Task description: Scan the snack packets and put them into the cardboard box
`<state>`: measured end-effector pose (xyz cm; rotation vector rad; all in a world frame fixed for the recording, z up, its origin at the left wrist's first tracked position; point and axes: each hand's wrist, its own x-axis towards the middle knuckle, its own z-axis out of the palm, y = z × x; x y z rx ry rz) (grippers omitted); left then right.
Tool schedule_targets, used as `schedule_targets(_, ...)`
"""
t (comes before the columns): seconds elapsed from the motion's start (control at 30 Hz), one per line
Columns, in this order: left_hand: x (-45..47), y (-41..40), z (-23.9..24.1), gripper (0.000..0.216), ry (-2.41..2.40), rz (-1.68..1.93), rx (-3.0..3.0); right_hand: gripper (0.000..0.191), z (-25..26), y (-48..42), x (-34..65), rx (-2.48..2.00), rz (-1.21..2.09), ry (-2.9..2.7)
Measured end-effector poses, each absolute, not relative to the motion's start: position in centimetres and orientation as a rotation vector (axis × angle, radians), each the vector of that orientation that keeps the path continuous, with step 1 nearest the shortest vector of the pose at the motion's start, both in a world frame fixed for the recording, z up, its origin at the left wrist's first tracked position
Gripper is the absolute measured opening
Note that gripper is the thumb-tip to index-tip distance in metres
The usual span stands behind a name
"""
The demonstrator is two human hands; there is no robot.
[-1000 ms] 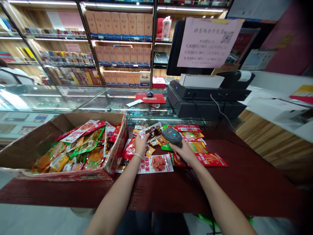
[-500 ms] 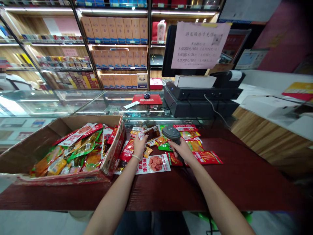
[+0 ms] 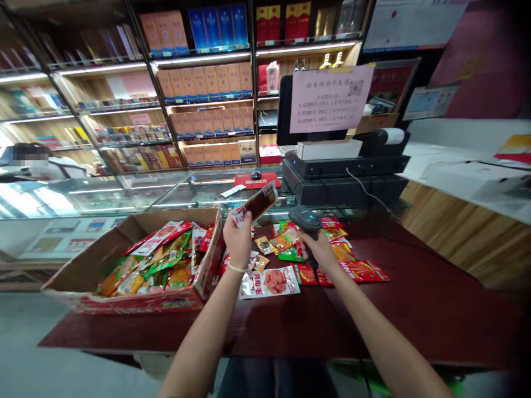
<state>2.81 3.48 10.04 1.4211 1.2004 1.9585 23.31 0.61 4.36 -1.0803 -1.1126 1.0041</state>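
My left hand [image 3: 238, 239] is closed on a dark brown snack packet [image 3: 261, 203] with a clear edge, lifted and tilted above the table. In my right hand [image 3: 318, 251] is a black barcode scanner [image 3: 306, 218], gripped by its handle, a small blue light on its top. Below and between the hands lie several snack packets, among them a white one with a meat picture [image 3: 276, 281], a small yellow one [image 3: 264, 245] and a long red one [image 3: 365, 271]. Left of my left hand, an open cardboard box [image 3: 136, 303] holds many more colourful packets.
A dark red-brown table [image 3: 290, 326] carries the box and packets. Behind it are a glass counter [image 3: 178, 190], a red mat [image 3: 271, 179] with a mouse, and a monitor with a pink paper sign [image 3: 329, 99]. The scanner's cable hangs down past the table. A person [image 3: 41, 163] is at far left.
My left hand has raised the brown packet from among the others and tilted it. The scanner has shifted slightly, and its blue light now shows. The camera view has tilted upward.
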Motion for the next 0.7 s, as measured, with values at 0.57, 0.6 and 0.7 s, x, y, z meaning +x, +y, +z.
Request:
schedule_targets(0.57, -21.3, 3.6, 8.2, 0.063, 1.722, 0.947, 2.248, 0.035, 7.3, 1.0, 10.8, -0.956, 1.178, -1.297)
schedule_targets(0.6, -21.6, 3.8, 7.7, 0.057, 1.684, 0.956, 2.210, 0.035, 7.1, 1.1, 10.6, -0.957, 1.188, -1.299)
schedule_targets(0.7, -21.6, 3.9, 7.3, 0.043, 1.687, 1.051, 2.142, 0.034, 6.7, 0.9, 10.3, -0.976, 1.207, -1.300)
